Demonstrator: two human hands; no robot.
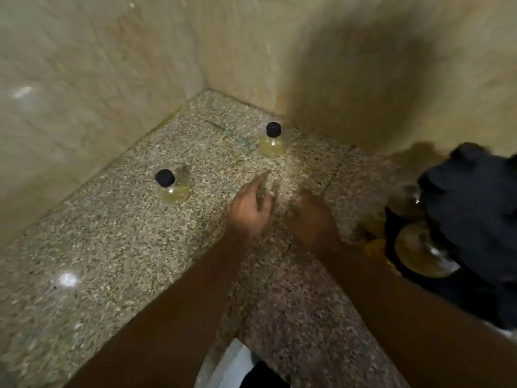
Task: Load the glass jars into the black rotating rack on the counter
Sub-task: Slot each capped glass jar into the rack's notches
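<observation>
Some jars sit in the rack, and two more wait on the speckled stone surface (98,261).

Nearest, the left hand (249,211) and the right hand (313,219) hover empty, fingers loosely spread, holding nothing. To the right, the black rotating rack (475,208) already seems to hold at least two blurry glass jars. Farther off, a round glass jar with a black cap and yellow liquid (172,187) stands alone. Farthest, a second black-capped glass jar (272,141) stands near the wall corner. Both are still to be loaded.
</observation>
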